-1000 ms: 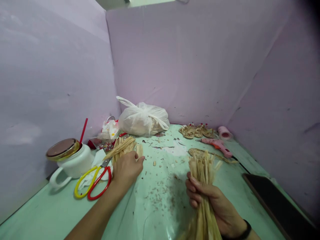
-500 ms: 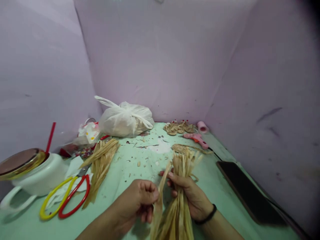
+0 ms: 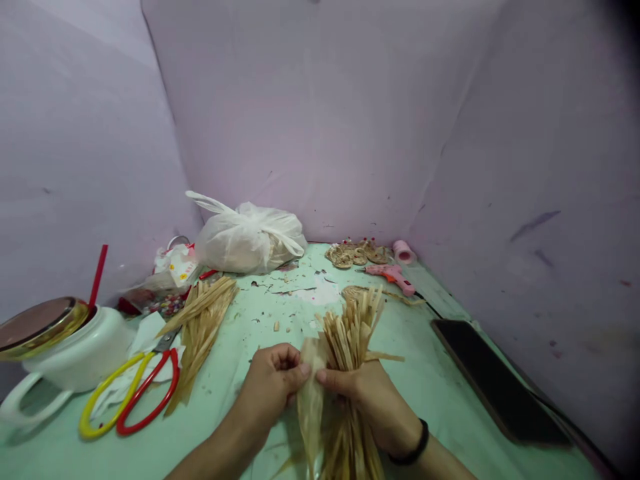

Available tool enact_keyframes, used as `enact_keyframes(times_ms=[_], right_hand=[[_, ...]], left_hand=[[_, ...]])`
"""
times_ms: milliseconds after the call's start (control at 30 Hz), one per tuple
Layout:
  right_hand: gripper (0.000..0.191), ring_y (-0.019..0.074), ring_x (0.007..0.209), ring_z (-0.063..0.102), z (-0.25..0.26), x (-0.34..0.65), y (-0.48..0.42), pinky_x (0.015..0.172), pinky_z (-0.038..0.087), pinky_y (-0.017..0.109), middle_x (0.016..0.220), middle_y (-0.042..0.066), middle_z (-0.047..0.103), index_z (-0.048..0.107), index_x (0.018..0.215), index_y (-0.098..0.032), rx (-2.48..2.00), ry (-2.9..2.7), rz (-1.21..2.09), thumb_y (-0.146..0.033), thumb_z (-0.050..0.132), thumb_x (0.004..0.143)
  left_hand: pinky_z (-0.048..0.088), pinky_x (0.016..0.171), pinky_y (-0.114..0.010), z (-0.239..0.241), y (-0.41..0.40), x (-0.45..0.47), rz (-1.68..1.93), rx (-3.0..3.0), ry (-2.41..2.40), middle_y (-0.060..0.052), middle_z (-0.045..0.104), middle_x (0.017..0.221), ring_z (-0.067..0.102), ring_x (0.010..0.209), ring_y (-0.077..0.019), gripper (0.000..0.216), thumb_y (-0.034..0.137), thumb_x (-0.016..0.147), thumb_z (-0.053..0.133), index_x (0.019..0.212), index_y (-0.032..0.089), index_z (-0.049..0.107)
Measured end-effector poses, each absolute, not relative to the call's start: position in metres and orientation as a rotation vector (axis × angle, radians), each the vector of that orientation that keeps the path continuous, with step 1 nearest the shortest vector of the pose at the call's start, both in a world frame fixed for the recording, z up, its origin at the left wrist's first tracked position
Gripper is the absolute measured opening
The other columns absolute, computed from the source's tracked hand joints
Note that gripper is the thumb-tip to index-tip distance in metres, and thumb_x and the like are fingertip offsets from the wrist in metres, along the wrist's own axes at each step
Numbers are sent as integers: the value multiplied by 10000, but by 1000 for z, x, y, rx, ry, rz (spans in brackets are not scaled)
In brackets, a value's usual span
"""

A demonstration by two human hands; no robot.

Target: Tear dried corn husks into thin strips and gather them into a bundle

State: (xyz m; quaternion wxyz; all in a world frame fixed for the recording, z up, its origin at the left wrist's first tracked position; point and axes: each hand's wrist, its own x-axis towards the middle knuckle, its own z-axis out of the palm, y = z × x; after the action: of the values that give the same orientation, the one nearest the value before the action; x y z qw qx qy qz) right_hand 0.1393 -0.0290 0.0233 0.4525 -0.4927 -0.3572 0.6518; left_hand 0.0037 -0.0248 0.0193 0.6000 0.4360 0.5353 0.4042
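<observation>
My right hand is closed around a bundle of dry straw strips held upright over the green table. The bundle fans out above my fingers. My left hand is closed too, pinching one wide pale strip at the left side of the bundle, thumb against my right hand's fingertips. A black band sits on my right wrist. A second pile of straw strips lies loose on the table to the left, untouched.
Red and yellow-handled scissors and a white lidded mug sit at the left. A tied white plastic bag stands at the back. Woven straw pieces, a pink glue gun, pink roll and dark tablet lie right. Purple walls enclose the table.
My left hand left the loose pile on the table, came to the bundle and pinched a strip. The bundle moved toward the centre and my view swung left.
</observation>
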Motion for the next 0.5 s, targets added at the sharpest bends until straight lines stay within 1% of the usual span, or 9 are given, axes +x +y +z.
enact_keyframes(times_ms=[100, 200, 233, 300, 367, 433, 500], right_hand=[[191, 70, 397, 378, 20, 141, -26, 391, 290, 217, 452, -58, 502, 569, 561, -142, -1309, -869, 1577, -199, 716, 453], [197, 58, 387, 343, 15, 143, -25, 382, 266, 211, 444, -69, 472, 554, 559, -148, -1290, -906, 1557, -214, 715, 467], [199, 60, 396, 354, 13, 143, -24, 387, 272, 210, 457, -65, 479, 560, 570, -147, -1275, -919, 1556, -222, 717, 474], [211, 85, 454, 426, 12, 144, -25, 413, 306, 214, 527, -38, 536, 585, 620, -142, -1232, -948, 1561, -232, 720, 486], [254, 132, 570, 515, 11, 144, -25, 479, 367, 231, 637, 1, 601, 608, 691, -140, -1174, -973, 1567, -245, 725, 491], [291, 163, 658, 550, 12, 144, -26, 561, 408, 254, 712, 25, 630, 616, 730, -141, -1137, -982, 1575, -244, 732, 483], [273, 148, 612, 533, 13, 143, -27, 571, 413, 259, 666, 8, 618, 615, 699, -144, -1150, -958, 1584, -221, 733, 466]], left_hand=[[140, 357, -179, 20, -23, 1, 961, 928, 1258, 88, 361, 359, 258, 319, -28, 325, 393, 501, 673, 513, 172, 436], [125, 348, -173, 21, -22, 0, 967, 916, 1251, 91, 366, 361, 255, 305, -23, 327, 402, 511, 668, 537, 172, 437], [127, 349, -171, 22, -23, 0, 969, 921, 1240, 88, 375, 368, 260, 308, -21, 326, 401, 517, 667, 542, 170, 438], [131, 352, -167, 22, -23, 1, 981, 926, 1222, 85, 383, 376, 262, 320, -18, 330, 394, 517, 672, 538, 167, 432], [135, 353, -166, 21, -23, 2, 1002, 924, 1209, 85, 382, 379, 255, 328, -15, 336, 386, 509, 679, 531, 165, 427], [133, 350, -168, 21, -22, 2, 997, 923, 1190, 87, 379, 375, 244, 325, -14, 334, 386, 511, 679, 533, 166, 429], [129, 348, -173, 22, -22, 2, 966, 932, 1168, 87, 376, 372, 239, 319, -16, 325, 392, 523, 670, 543, 166, 437]])
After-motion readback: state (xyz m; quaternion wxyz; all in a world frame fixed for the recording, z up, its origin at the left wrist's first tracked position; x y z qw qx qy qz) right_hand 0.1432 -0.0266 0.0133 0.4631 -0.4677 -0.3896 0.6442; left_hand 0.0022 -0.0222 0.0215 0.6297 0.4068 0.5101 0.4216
